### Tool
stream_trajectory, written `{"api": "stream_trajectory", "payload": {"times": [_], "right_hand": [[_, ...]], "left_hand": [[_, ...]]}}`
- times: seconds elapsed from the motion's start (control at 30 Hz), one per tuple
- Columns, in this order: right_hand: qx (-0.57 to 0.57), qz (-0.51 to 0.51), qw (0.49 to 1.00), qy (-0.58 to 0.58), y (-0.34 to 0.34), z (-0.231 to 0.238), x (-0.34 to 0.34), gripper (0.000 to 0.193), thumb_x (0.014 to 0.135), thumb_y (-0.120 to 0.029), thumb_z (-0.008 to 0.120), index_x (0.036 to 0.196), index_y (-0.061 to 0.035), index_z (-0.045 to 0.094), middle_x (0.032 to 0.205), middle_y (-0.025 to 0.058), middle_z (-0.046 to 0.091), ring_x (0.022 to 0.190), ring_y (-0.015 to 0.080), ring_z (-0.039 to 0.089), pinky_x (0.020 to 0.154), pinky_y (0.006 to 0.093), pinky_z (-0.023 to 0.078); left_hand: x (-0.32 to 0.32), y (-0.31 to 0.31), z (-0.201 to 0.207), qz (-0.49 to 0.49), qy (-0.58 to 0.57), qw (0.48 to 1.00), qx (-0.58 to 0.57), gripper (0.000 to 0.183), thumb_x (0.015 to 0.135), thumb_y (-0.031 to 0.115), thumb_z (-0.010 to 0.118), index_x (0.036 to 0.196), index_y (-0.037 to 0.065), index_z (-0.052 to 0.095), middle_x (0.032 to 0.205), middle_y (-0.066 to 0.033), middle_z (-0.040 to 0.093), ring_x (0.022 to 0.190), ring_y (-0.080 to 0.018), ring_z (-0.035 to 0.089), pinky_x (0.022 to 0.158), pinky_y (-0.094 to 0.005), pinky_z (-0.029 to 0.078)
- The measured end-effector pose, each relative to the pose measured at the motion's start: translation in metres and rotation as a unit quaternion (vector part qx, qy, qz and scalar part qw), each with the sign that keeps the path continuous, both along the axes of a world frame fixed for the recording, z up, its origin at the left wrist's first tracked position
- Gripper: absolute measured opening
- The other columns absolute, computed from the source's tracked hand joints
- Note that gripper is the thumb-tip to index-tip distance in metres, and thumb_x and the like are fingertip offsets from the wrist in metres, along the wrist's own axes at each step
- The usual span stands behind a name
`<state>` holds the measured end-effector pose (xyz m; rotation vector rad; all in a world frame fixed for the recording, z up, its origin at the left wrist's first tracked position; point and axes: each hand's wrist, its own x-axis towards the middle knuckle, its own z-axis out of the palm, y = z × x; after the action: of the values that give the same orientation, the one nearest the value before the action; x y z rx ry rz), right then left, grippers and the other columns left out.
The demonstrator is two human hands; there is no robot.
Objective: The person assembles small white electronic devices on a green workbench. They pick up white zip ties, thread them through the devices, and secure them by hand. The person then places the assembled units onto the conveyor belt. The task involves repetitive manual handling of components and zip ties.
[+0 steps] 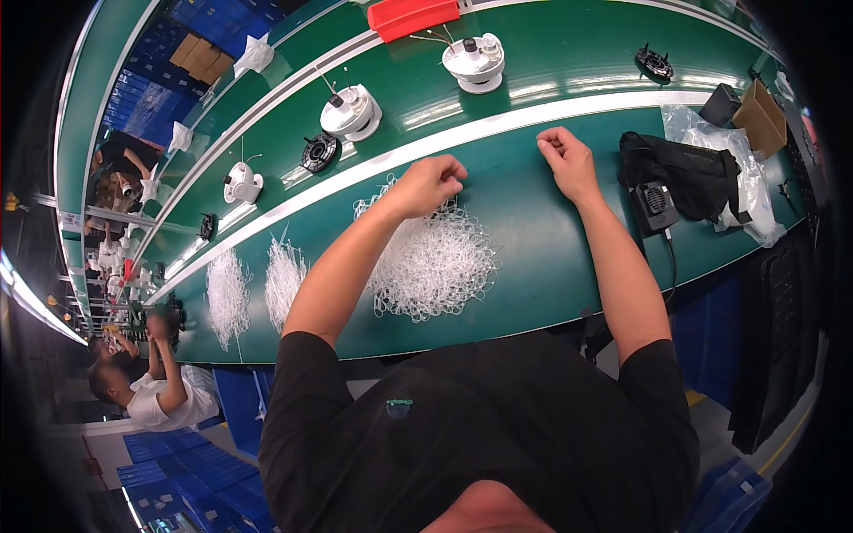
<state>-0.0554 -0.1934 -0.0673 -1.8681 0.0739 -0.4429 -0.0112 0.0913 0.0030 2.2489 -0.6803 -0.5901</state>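
My left hand (431, 185) hangs at the far edge of a large pile of thin white looped strands (435, 266) on the green table. Its fingers are curled together, and whatever may be in them is hidden. To the right, my right hand (569, 162) is raised over the table near the white rail, thumb and fingers pinched. I cannot make out anything between them. Beyond the rail stand white round housings with wires, one (474, 64) further off and another (351, 114) nearer my left hand. A black round part (320, 153) lies beside the nearer one.
Two smaller white strand piles (284, 277) (228, 295) lie leftward. On the right are a black cloth bag (680, 173), a small black device (656, 204) with a cord, clear plastic and a cardboard box (761, 118). A red bin (413, 18) sits far back; a person (164, 395) works at left.
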Motion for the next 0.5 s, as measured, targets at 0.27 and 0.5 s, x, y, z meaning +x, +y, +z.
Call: {"api": "stream_trajectory", "payload": {"times": [0.27,0.5], "right_hand": [[0.025,0.025,0.999,0.009,-0.001,0.004,-0.002,0.017,0.092,-0.017,0.067,0.099,-0.0014,0.067,0.084,0.0042,0.069,0.076,0.0107,0.062,0.070,0.0272,0.052],[0.236,0.233,0.936,0.120,0.058,0.061,-0.030,0.025,0.093,-0.016,0.067,0.111,0.0010,0.062,0.091,0.0066,0.069,0.079,0.0131,0.066,0.072,0.0265,0.054]], "left_hand": [[-0.002,-0.015,0.012,0.135,0.164,0.936,-0.280,0.016,0.096,0.005,0.061,0.110,-0.002,0.059,0.089,-0.0040,0.062,0.072,-0.0103,0.062,0.063,-0.0240,0.054],[-0.014,-0.019,0.009,0.153,0.155,0.891,-0.398,0.019,0.095,0.007,0.065,0.112,-0.001,0.059,0.090,-0.0053,0.063,0.080,-0.0131,0.065,0.067,-0.0261,0.056]]}}
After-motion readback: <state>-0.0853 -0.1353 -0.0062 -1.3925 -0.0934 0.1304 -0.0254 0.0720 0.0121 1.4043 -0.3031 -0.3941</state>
